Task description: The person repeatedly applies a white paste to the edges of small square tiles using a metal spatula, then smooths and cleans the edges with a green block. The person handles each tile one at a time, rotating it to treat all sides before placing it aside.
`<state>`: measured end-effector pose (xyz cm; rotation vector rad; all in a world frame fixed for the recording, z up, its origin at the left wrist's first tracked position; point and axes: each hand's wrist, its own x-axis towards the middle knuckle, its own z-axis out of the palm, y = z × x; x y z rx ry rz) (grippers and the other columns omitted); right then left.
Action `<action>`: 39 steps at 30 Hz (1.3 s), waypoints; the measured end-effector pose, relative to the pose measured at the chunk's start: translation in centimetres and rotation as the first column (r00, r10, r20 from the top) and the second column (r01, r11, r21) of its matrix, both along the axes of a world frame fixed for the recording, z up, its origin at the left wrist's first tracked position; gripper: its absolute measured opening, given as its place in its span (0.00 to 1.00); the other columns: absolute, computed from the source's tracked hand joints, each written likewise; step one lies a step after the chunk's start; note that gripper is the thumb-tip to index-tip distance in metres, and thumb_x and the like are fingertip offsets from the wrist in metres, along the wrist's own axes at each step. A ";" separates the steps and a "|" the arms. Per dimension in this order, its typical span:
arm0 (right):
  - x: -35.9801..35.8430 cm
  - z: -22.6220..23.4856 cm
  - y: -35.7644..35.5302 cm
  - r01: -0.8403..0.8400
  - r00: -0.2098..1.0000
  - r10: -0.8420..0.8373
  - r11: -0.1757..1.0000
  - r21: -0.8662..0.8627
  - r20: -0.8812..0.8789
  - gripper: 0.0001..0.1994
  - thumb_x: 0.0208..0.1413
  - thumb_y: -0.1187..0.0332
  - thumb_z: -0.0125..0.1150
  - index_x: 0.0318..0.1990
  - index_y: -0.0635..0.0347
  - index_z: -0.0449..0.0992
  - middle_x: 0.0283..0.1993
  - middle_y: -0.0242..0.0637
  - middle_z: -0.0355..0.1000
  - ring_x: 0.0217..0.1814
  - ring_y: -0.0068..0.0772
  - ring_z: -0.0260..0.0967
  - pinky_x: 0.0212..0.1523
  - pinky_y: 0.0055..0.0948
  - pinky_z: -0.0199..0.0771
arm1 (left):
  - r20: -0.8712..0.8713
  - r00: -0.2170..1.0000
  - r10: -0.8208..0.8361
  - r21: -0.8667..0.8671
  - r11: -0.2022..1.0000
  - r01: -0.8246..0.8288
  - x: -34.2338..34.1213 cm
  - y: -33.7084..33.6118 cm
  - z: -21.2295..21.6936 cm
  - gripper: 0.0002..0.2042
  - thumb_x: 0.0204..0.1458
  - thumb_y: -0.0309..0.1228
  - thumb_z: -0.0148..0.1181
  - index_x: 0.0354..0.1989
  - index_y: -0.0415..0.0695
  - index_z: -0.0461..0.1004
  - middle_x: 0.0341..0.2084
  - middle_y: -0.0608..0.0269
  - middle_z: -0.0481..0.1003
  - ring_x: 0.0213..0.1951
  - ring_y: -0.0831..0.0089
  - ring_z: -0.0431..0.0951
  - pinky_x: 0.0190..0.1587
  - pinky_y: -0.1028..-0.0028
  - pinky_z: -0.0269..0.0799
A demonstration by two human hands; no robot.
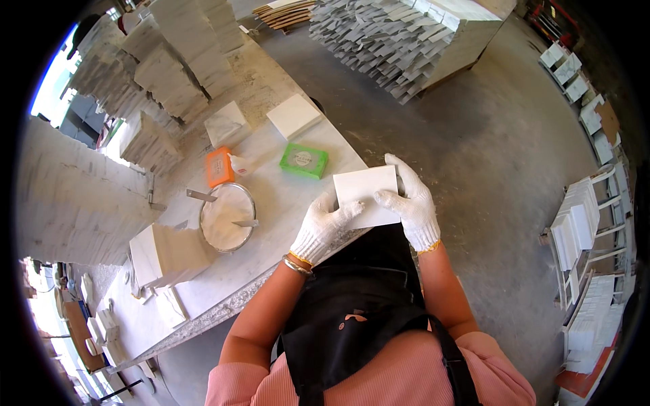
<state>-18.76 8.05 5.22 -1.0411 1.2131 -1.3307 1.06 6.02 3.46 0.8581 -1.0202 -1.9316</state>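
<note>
Left of the white marble tile [367, 196], a small stack of tiles [162, 254] lay on the marble desk [284, 203]; nearer the tile stood a round metal bowl of white powder or paste [227, 216] with a scraper [245, 223] lying across it; beyond the bowl sat an orange sponge block [219, 166], and closer to the tile a green one [304, 160]. The tile itself was held just above the desk's near edge, in front of the black apron [359, 298]; the left hand [323, 227], gloved in white knit, gripped the tile's lower left corner with the thumb on top; the right hand [413, 206], gloved alike, clasped the tile's right edge, fingers curled over it. Judged from this, the tile would be handled best by keeping both grips on the edges, face level and steady, so the polished surface stayed free; far right of the tile, racks of finished tiles [582, 230] stood on the concrete floor [501, 135].
</note>
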 end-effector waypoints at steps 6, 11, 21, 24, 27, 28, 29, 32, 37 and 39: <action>1.5 -0.5 -1.0 -0.056 0.909 -0.033 0.978 -0.201 -0.415 0.32 0.54 0.65 0.73 0.65 0.63 0.70 0.51 0.38 0.77 0.50 0.24 0.74 0.53 0.25 0.73 | 0.045 0.995 0.093 0.018 0.995 -0.094 1.5 2.5 -0.3 0.21 0.57 0.28 0.66 0.58 0.34 0.71 0.48 0.60 0.79 0.48 0.73 0.79 0.52 0.70 0.76; 1.7 1.0 -3.1 0.030 0.972 -0.047 0.997 -0.076 -0.229 0.26 0.59 0.63 0.69 0.63 0.61 0.73 0.35 0.34 0.78 0.34 0.21 0.74 0.39 0.24 0.76 | -0.008 0.976 0.216 0.053 0.975 -0.215 2.4 4.0 -0.4 0.19 0.56 0.25 0.66 0.56 0.36 0.74 0.45 0.63 0.80 0.44 0.77 0.79 0.49 0.74 0.75; 3.5 1.6 -1.9 -0.046 0.976 0.029 0.996 -0.072 -0.214 0.25 0.63 0.58 0.64 0.64 0.61 0.72 0.44 0.37 0.79 0.41 0.25 0.75 0.43 0.24 0.74 | -0.063 0.944 0.323 0.062 0.945 -0.320 5.0 5.2 -0.4 0.19 0.56 0.24 0.65 0.57 0.36 0.73 0.47 0.62 0.80 0.46 0.76 0.79 0.50 0.72 0.75; 5.6 1.6 -1.1 -0.150 0.871 0.000 0.953 -0.265 -0.492 0.34 0.55 0.61 0.71 0.68 0.59 0.66 0.54 0.45 0.75 0.52 0.34 0.75 0.54 0.31 0.74 | -0.044 0.951 0.306 0.072 0.950 -0.303 5.4 5.3 -0.5 0.20 0.57 0.24 0.65 0.57 0.36 0.72 0.47 0.62 0.79 0.46 0.76 0.79 0.50 0.72 0.75; 6.9 1.0 -1.4 -0.243 0.734 -0.115 0.876 -0.417 -0.670 0.34 0.53 0.62 0.73 0.67 0.58 0.66 0.54 0.46 0.75 0.51 0.38 0.76 0.53 0.33 0.75 | -0.061 0.953 0.297 0.083 0.953 -0.292 5.5 5.5 -0.3 0.20 0.56 0.25 0.65 0.57 0.36 0.72 0.47 0.63 0.79 0.46 0.76 0.79 0.50 0.73 0.76; 6.9 0.9 -1.7 -0.241 0.718 -0.132 0.874 -0.422 -0.684 0.34 0.53 0.62 0.73 0.66 0.58 0.67 0.53 0.46 0.75 0.50 0.38 0.76 0.52 0.33 0.75 | -0.074 0.951 0.299 0.088 0.952 -0.293 5.6 5.6 -0.2 0.20 0.56 0.25 0.66 0.57 0.36 0.72 0.47 0.63 0.79 0.46 0.76 0.79 0.50 0.73 0.76; 6.9 0.9 -1.9 -0.239 0.701 -0.149 0.873 -0.426 -0.698 0.33 0.53 0.62 0.73 0.66 0.57 0.68 0.53 0.46 0.75 0.50 0.38 0.76 0.51 0.32 0.76 | -0.080 0.951 0.299 0.101 0.951 -0.291 5.7 5.6 0.0 0.20 0.56 0.25 0.66 0.57 0.36 0.72 0.47 0.63 0.79 0.46 0.76 0.79 0.50 0.72 0.75; 5.8 1.3 -2.3 -0.129 0.754 -0.179 0.904 -0.409 -0.633 0.30 0.53 0.64 0.72 0.64 0.57 0.70 0.52 0.45 0.75 0.49 0.37 0.76 0.50 0.32 0.76 | -0.103 0.943 0.315 0.140 0.944 -0.300 6.4 5.8 -0.2 0.20 0.55 0.26 0.67 0.57 0.35 0.72 0.47 0.62 0.79 0.47 0.75 0.79 0.52 0.71 0.75; 4.3 2.3 -2.0 0.016 0.920 -0.072 0.989 -0.144 -0.385 0.24 0.59 0.68 0.68 0.62 0.63 0.73 0.54 0.41 0.77 0.53 0.25 0.73 0.54 0.28 0.74 | -0.234 0.916 0.326 0.263 0.928 -0.263 7.4 6.0 -1.6 0.21 0.55 0.26 0.67 0.57 0.34 0.71 0.48 0.59 0.79 0.48 0.71 0.79 0.56 0.68 0.74; 4.3 2.5 -1.8 0.010 0.934 -0.049 0.994 -0.112 -0.355 0.24 0.60 0.69 0.67 0.62 0.64 0.72 0.54 0.40 0.77 0.54 0.24 0.72 0.55 0.27 0.73 | -0.262 0.909 0.324 0.312 0.920 -0.238 7.5 5.9 -1.2 0.22 0.55 0.26 0.67 0.57 0.34 0.71 0.49 0.57 0.78 0.49 0.70 0.79 0.57 0.66 0.74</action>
